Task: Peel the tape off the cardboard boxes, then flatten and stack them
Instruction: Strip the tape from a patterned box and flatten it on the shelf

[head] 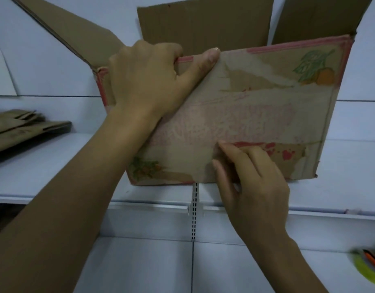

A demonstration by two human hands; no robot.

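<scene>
Left hand (144, 81) is clamped on box (256, 115) rim.
Tape (207, 153) is picked at by right hand (252, 180), hold unclear; an edge must be lifted.

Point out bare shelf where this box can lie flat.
Free: the shelf right of the open cardboard box, and the lower shelf in front of it. Crowded: left, where the flattened cardboard stack lies.
</scene>
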